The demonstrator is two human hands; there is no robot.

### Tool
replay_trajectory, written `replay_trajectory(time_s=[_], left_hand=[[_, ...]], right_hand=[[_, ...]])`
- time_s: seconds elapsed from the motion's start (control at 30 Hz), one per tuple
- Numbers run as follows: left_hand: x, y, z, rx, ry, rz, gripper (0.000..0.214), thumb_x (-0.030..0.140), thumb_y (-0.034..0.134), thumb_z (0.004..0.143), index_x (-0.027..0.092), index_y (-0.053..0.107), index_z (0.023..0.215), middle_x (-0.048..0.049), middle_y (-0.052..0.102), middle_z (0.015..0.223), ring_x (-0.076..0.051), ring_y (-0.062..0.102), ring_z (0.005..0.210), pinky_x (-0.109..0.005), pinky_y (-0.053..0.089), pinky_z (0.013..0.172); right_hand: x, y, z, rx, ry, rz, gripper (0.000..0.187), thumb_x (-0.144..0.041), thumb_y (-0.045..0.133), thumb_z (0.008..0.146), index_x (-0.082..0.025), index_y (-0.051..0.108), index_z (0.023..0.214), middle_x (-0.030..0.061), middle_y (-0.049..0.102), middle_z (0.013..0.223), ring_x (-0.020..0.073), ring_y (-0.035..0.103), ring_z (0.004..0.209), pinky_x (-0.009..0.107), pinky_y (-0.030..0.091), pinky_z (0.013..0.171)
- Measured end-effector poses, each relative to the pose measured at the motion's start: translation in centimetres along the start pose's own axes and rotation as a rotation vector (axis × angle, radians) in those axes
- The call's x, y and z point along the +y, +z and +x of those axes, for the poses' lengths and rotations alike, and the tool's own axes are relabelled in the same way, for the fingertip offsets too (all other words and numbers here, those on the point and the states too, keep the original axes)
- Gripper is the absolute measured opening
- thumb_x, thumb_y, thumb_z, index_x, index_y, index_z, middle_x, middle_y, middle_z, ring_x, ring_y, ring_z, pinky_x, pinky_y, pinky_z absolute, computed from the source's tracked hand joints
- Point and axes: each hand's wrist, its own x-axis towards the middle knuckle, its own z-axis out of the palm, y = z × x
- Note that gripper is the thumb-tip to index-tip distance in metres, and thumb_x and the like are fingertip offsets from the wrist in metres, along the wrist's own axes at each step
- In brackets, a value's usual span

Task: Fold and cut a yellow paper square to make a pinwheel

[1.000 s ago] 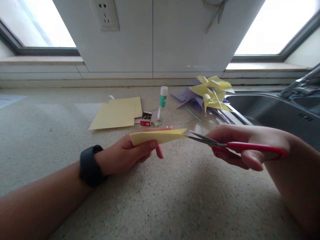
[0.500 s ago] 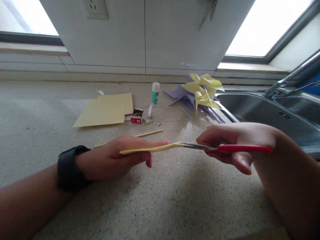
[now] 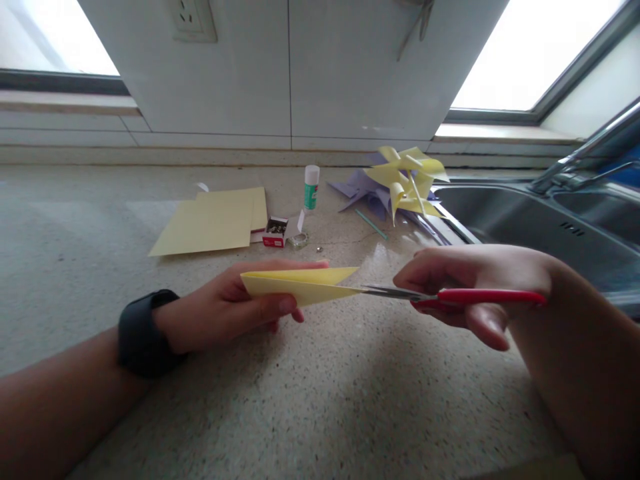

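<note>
A folded piece of yellow paper (image 3: 310, 289) is pinched between the thumb and fingers of my left hand (image 3: 250, 303), its fold toward the wrist and its two layers spread a little at the right. My right hand (image 3: 465, 283) grips red-handled scissors (image 3: 487, 297), a finger and thumb at the handles. The blades point left, and their tips meet the right end of the near paper layer. Both hands are above the speckled countertop (image 3: 320, 413).
Yellow sheets (image 3: 207, 223) lie at the back left. Beside them are a red box of small metal pins (image 3: 275, 231), a tape roll (image 3: 299, 241) and a glue stick (image 3: 311, 188). Yellow and purple paper pinwheels (image 3: 405, 177) lie near the steel sink (image 3: 500, 213).
My left hand has tilted the folded paper, so its layers show apart and its near face is visible. The scissors have barely moved. The yellow stick behind my left hand is now hidden.
</note>
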Motion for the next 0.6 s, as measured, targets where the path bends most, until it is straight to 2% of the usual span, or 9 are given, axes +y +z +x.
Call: replay_trajectory(time_s=[0.2, 0.47, 0.6], left_hand=[[0.1, 0.4, 0.2, 0.014, 0.053, -0.098, 0.041, 0.022, 0.056, 0.101, 0.031, 0.058, 0.141, -0.0054, 0.074, 0.11, -0.008, 0.066, 0.075, -0.016, 0.055, 0.065], [0.1, 0.6, -0.1, 0.022, 0.128, 0.108, 0.039, 0.018, 0.05, 0.103, 0.032, 0.06, 0.138, -0.0029, 0.076, 0.104, -0.005, 0.056, 0.062, -0.013, 0.05, 0.055], [0.2, 0.5, 0.1, 0.002, 0.104, 0.173, 0.039, 0.018, 0.05, 0.103, 0.031, 0.06, 0.138, -0.0019, 0.076, 0.104, -0.005, 0.053, 0.062, -0.013, 0.05, 0.056]], right_hand=[[-0.6, 0.5, 0.0, 0.045, 0.046, 0.005, 0.058, -0.057, 0.091, 0.061, -0.015, 0.054, 0.077, -0.0063, 0.055, 0.058, 0.0043, 0.044, 0.045, 0.015, 0.034, 0.038], [-0.7, 1.0, 0.8, 0.101, 0.054, -0.027, 0.058, -0.058, 0.091, 0.059, -0.016, 0.053, 0.072, -0.0064, 0.054, 0.056, 0.0043, 0.043, 0.043, 0.016, 0.033, 0.038], [-0.6, 0.8, 1.0, 0.084, 0.062, -0.054, 0.058, -0.058, 0.091, 0.059, -0.016, 0.053, 0.072, -0.0063, 0.054, 0.056, 0.005, 0.044, 0.044, 0.016, 0.035, 0.039]])
